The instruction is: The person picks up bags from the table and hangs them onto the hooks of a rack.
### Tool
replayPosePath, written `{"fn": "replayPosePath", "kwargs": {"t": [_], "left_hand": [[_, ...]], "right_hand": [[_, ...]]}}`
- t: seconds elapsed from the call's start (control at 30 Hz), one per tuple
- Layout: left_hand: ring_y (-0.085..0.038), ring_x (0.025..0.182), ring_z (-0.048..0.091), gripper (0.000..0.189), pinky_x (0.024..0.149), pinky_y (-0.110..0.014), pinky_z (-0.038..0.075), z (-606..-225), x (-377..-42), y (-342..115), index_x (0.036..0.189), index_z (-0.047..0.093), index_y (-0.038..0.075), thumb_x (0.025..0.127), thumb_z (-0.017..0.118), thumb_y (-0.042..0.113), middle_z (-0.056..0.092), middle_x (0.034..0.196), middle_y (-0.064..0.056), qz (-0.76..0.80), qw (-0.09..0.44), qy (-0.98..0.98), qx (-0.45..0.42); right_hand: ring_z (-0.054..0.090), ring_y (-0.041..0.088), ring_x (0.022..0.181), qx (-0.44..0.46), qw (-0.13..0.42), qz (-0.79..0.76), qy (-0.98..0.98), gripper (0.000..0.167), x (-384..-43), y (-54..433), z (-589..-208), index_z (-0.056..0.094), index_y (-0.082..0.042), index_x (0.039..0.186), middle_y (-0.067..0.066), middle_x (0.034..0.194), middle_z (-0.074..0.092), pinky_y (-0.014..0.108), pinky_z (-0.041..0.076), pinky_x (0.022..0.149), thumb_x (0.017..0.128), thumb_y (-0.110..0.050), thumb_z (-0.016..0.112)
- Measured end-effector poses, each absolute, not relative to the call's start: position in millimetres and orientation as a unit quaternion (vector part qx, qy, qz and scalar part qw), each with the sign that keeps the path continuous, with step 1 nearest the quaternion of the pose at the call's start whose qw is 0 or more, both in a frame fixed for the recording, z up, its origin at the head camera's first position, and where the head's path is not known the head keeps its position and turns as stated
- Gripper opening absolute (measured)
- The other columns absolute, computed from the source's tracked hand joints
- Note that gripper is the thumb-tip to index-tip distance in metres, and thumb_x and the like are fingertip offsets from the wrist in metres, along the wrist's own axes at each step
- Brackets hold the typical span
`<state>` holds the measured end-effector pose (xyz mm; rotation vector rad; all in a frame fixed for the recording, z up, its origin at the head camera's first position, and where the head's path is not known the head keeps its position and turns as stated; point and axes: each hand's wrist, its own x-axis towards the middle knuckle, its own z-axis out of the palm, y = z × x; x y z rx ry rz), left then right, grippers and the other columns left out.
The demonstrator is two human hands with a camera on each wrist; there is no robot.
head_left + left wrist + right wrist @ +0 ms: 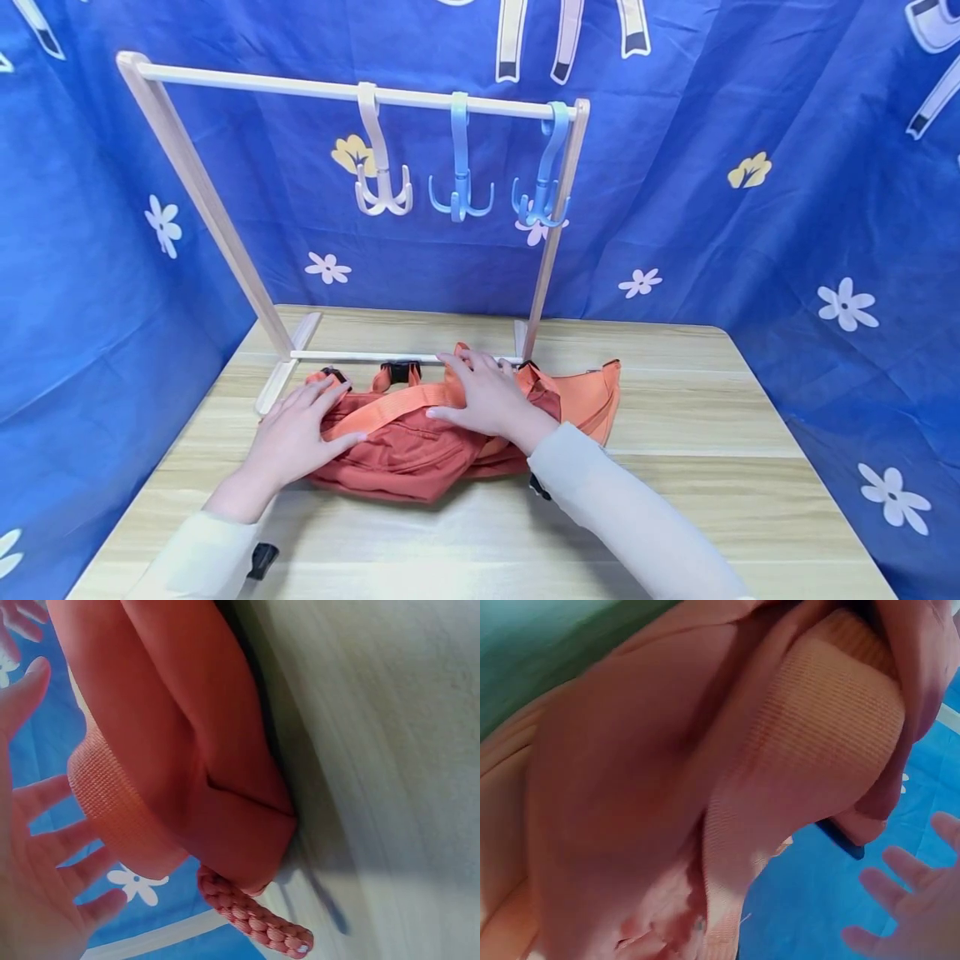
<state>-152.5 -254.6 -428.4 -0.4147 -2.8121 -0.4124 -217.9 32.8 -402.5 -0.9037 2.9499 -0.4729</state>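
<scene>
A rust-red fabric bag [390, 467] lies slumped on the table, a wide orange strap [390, 408] running across its top. My left hand [296, 433] is over the bag's left end with fingers spread. In the left wrist view its fingers are loosely extended beside the strap, and a braided red cord [259, 919] sticks out from the bag's end. Over the bag's right half is my right hand [487, 398]; the right wrist view shows its fingers apart and gripping nothing. A peach-orange fabric section [588, 400] spreads out at the right.
Behind the bag stands a wooden rack [202, 192] with one white hook [384, 192] and two blue hooks, the middle one [461, 192] and the right one [542, 200]. A black buckle [262, 560] lies near my left sleeve. Blue patterned cloth [675, 208] surrounds the table [705, 500].
</scene>
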Motion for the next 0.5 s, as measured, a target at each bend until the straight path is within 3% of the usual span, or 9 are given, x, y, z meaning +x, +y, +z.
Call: {"fn": "replayPosePath", "kwargs": {"t": [0.5], "left_hand": [[-0.045,0.112,0.052,0.063,0.092,-0.059,0.034,-439.0,-153.7,-260.4,0.118,0.062,-0.002,0.073,0.081,0.037,0.061,0.117,-0.023,-0.211,0.163,-0.949,-0.166]], "right_hand": [[0.032,0.023,0.135,-0.311,0.071,-0.187,0.929,0.081,-229.1,8.1,-398.6,0.026,-0.034,0.150,0.004,0.147,0.036,0.049,0.026,0.105,0.082,-0.065,0.059]]}}
